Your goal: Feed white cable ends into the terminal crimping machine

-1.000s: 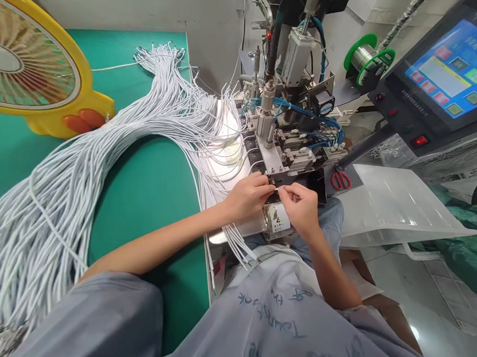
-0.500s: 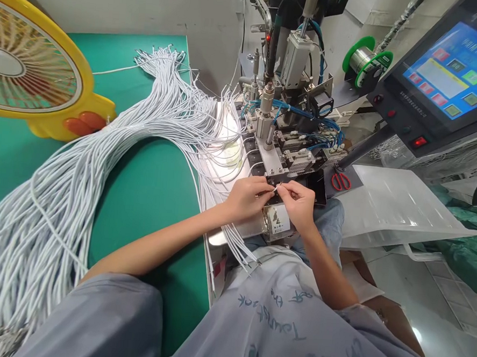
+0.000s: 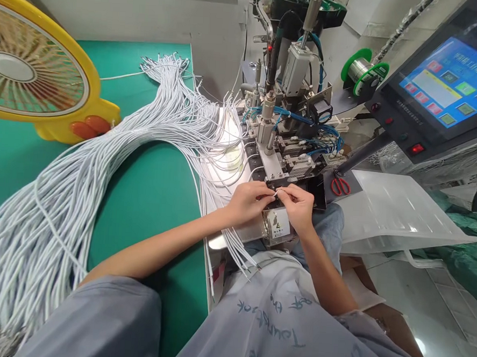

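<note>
Just in front of the soldering machine (image 3: 270,153), my left hand (image 3: 250,202) pinches a white cable (image 3: 276,193) near its end. My right hand (image 3: 298,206) is closed at the same cable end, thumb and forefinger together, almost touching the left fingertips. The tip between the fingers is too small to make out. Below the hands sits a small block with a white label (image 3: 279,224). Loose white cable ends (image 3: 240,252) hang under my left wrist, and a big bundle of white cables (image 3: 115,138) runs across the table to the left.
A yellow fan (image 3: 86,91) stands at left on the green table (image 3: 140,194). Red-handled scissors (image 3: 340,186) lie right of the machine. A solder wire spool (image 3: 360,72) and a control screen (image 3: 450,83) are at upper right, above a white plastic tray (image 3: 402,204).
The view has tilted slightly, so the surroundings sit a little lower. Both hands stay together at the cable end, with only slight finger movement.
</note>
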The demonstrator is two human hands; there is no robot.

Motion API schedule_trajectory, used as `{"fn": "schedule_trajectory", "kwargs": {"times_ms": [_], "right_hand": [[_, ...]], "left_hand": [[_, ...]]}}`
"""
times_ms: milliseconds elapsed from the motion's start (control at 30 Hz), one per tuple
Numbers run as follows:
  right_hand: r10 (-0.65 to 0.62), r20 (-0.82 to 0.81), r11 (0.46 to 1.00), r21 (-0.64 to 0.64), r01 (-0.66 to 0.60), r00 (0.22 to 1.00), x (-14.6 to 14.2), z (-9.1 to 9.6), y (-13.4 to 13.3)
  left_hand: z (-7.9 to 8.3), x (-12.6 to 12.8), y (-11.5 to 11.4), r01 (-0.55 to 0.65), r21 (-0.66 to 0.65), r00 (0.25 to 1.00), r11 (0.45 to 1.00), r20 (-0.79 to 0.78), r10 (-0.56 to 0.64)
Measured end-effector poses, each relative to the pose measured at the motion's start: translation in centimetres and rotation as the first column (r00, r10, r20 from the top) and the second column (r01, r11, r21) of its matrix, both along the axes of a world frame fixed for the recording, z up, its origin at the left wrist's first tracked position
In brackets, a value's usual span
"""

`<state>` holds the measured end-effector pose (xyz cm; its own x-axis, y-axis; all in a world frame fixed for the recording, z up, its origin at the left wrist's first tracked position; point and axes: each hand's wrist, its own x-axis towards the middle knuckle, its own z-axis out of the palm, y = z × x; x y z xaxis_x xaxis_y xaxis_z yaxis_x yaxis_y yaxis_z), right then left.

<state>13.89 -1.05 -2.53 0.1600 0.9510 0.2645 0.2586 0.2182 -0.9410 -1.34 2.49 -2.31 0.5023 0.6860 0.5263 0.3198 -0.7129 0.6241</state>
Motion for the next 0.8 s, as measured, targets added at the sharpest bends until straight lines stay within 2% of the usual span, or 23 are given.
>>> {"fn": "schedule_trajectory", "kwargs": {"times_ms": [67,133,200,300,367,433,533,667,800], "right_hand": [[0.021,-0.088,1.000,-0.020,-0.023,0.996,0.1,-0.1,0.1],[0.061,-0.136,0.997,-0.046,-0.068,0.989,0.4,0.1,0.2],[0.118,-0.121,0.988,-0.084,-0.128,0.986,0.9,0.6,0.4],[0.200,0.009,0.965,-0.174,-0.195,0.980,1.7,1.4,0.6],[0.224,0.092,0.958,-0.206,-0.201,0.970,1.8,1.7,0.7],[0.196,0.118,0.970,-0.168,-0.175,0.973,1.5,1.6,0.7],[0.081,0.058,0.995,-0.071,-0.076,0.995,0.8,0.8,0.5],[0.009,-0.042,0.997,-0.074,-0.013,0.999,0.4,-0.4,0.3],[0.011,-0.086,0.996,-0.082,-0.019,0.996,0.5,-0.8,0.0]], "left_hand": [[0.1,0.0,0.2,0.061,-0.091,0.997,0.994,0.045,-0.057],[0.3,-0.2,0.3,0.084,-0.068,0.995,0.994,0.050,-0.081],[0.5,-0.4,0.5,0.069,0.078,0.998,0.995,-0.016,-0.068],[0.6,-0.6,0.6,0.061,0.364,0.984,0.929,-0.178,0.005],[0.5,-0.6,0.6,0.044,0.430,0.974,0.902,-0.221,0.058],[0.2,-0.4,0.4,-0.015,0.376,0.978,0.927,-0.186,0.091],[-0.4,-0.2,0.3,-0.066,0.190,0.991,0.980,-0.101,0.086],[-1.0,0.1,0.1,0.023,0.009,0.996,1.000,-0.087,-0.022],[-0.8,0.4,-0.2,0.099,-0.071,0.995,0.993,0.002,-0.100]]}}
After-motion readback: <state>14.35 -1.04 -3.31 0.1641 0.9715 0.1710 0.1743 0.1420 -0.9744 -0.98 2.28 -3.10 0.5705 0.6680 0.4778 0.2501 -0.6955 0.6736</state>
